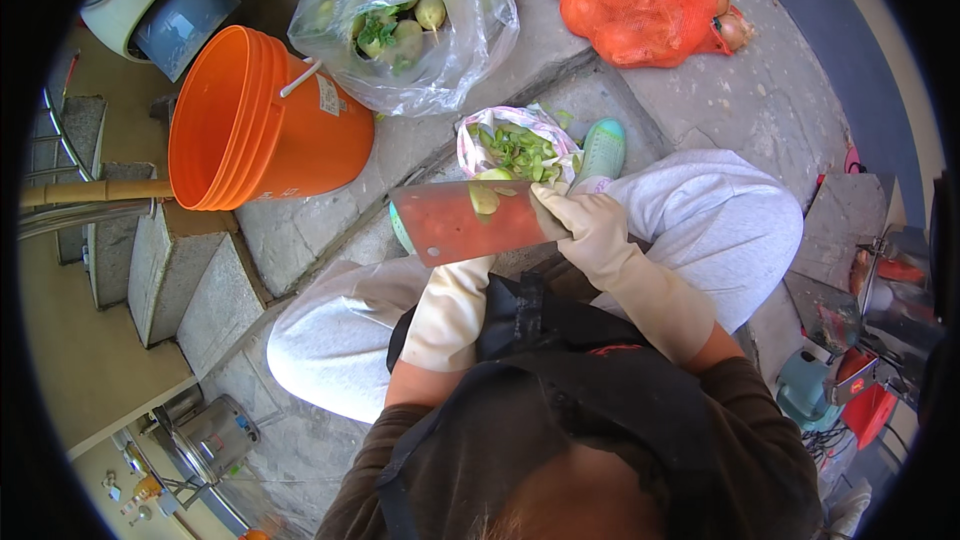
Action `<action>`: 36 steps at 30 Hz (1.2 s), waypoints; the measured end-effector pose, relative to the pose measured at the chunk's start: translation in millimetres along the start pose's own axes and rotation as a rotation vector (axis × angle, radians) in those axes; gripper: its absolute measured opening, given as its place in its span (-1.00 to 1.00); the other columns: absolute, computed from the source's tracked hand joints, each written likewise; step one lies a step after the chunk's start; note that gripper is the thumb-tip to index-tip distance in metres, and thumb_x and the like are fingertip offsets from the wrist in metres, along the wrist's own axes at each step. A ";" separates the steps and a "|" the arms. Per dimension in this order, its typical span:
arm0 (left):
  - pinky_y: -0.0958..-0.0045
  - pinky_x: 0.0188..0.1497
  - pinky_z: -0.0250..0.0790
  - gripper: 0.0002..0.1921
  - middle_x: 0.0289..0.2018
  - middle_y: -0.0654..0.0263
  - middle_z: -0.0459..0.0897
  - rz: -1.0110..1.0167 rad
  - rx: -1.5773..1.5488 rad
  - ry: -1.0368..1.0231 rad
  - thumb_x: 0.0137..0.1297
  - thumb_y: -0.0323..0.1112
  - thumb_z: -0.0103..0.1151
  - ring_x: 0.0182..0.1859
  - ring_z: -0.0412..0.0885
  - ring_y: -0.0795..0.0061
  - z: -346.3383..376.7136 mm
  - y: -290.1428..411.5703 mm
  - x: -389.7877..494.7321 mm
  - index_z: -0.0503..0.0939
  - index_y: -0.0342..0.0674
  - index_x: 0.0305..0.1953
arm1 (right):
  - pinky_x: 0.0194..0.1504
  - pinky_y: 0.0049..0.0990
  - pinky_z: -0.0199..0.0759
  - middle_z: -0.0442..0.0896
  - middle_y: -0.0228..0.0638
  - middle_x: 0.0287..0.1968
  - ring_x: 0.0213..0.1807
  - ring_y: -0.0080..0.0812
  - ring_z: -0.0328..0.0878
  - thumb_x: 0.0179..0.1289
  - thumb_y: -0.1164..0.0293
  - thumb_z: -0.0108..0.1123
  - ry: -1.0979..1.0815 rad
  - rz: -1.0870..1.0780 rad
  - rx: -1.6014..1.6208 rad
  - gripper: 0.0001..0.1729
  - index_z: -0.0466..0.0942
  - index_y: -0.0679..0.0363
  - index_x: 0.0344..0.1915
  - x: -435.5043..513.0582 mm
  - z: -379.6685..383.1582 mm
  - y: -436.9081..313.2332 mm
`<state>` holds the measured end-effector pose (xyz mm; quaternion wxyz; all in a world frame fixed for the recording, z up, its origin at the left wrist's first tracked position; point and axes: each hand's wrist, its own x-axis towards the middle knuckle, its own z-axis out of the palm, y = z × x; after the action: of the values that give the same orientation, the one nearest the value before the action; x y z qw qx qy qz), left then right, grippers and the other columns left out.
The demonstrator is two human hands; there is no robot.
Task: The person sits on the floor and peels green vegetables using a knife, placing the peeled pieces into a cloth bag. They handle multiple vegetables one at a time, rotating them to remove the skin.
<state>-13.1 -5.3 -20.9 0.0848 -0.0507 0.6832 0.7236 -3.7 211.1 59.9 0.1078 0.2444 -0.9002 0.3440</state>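
Observation:
My right hand [592, 229], in a cream rubber glove, grips the handle of a wide cleaver [465, 229]. A piece of green peel [484, 199] lies on its blade. My left hand [461, 277], gloved the same way, is under the blade; its fingers are hidden. Part of a pale green vegetable [493, 175] shows just beyond the blade's far edge. Right behind it stands a small plastic bag [475, 157] holding green peelings [525, 150]. Farther off, a large clear plastic bag [472, 37] holds round green radishes [430, 12] with leafy tops.
An orange bucket [322, 127] stands open at the left, beside stone steps [172, 277]. A red mesh bag of onions [637, 0] lies on the paving at the far right. My green shoe [602, 150] is beside the peelings bag. Metal pots [214, 439] stand at the lower left.

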 end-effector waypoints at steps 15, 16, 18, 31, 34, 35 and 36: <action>0.07 0.05 0.62 -0.37 0.07 0.03 0.68 -0.477 -0.968 0.095 0.34 0.15 0.24 0.02 0.70 0.06 8.6 31.9 -6.4 0.53 -0.28 0.19 | -0.15 -0.32 0.57 0.76 -0.15 -0.21 -0.20 -0.15 0.73 0.23 0.48 0.34 0.021 0.365 0.179 -0.62 0.71 0.14 0.08 -1.3 -0.3 13.6; 0.08 0.08 0.61 -0.36 0.05 0.03 0.68 -0.507 -0.962 0.159 0.35 0.18 0.21 0.03 0.69 0.08 6.8 26.2 -4.0 0.52 -0.27 0.20 | -0.22 -0.31 0.56 0.76 -0.18 -0.28 -0.27 -0.15 0.72 0.20 0.50 0.37 0.033 0.292 0.140 -0.62 0.72 0.13 0.06 -0.7 -1.2 8.7; 0.15 0.18 0.55 -0.34 0.09 0.00 0.65 -0.526 -1.073 0.063 0.40 0.23 0.11 0.11 0.63 0.10 1.2 17.5 0.4 0.52 -0.27 0.22 | -0.37 -0.31 0.47 0.69 -0.25 -0.42 -0.42 -0.20 0.65 0.15 0.49 0.42 0.114 0.052 0.046 -0.61 0.73 0.12 0.03 1.9 -1.0 -0.7; 0.23 -0.16 0.61 -0.48 -0.09 0.15 0.73 -0.041 -0.308 0.012 0.42 0.22 0.08 -0.14 0.72 0.20 27.7 44.4 -5.3 0.60 -0.13 0.04 | -0.44 -0.29 0.37 0.53 -0.39 -0.56 -0.52 -0.29 0.54 0.13 0.42 0.36 0.092 -0.073 -0.218 -0.52 0.69 0.03 0.12 -2.2 17.1 11.2; 0.20 -0.32 0.63 -0.48 -0.11 0.20 0.73 -0.516 -0.938 0.095 0.40 0.23 0.12 -0.22 0.72 0.21 26.3 48.1 -6.9 0.58 -0.10 0.06 | -0.25 -0.18 0.53 0.74 -0.33 -0.34 -0.34 -0.14 0.67 0.14 0.45 0.27 0.024 0.205 -0.062 -0.53 0.68 -0.04 0.11 0.1 18.8 23.1; 0.16 -0.32 0.63 -0.46 -0.10 0.19 0.72 -0.486 -0.895 0.009 0.40 0.25 0.12 -0.22 0.72 0.21 23.7 47.9 -7.5 0.58 -0.11 0.07 | -0.24 -0.18 0.53 0.74 -0.33 -0.33 -0.33 -0.14 0.68 0.13 0.46 0.27 0.037 0.197 -0.050 -0.52 0.68 -0.04 0.11 -0.3 17.3 23.2; 0.18 -0.23 0.63 -0.52 -0.12 0.19 0.72 -0.410 -0.911 -0.077 0.43 0.17 0.11 -0.13 0.71 0.22 21.1 46.8 -6.4 0.58 -0.09 0.08 | -0.24 -0.19 0.53 0.74 -0.32 -0.32 -0.32 -0.13 0.68 0.12 0.46 0.27 0.038 0.212 -0.039 -0.50 0.68 -0.04 0.12 -0.8 15.5 21.3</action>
<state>-14.9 13.0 27.4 0.2194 -0.1890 0.2703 0.9182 -14.4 214.7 36.1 0.0928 0.1391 -0.9253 0.3405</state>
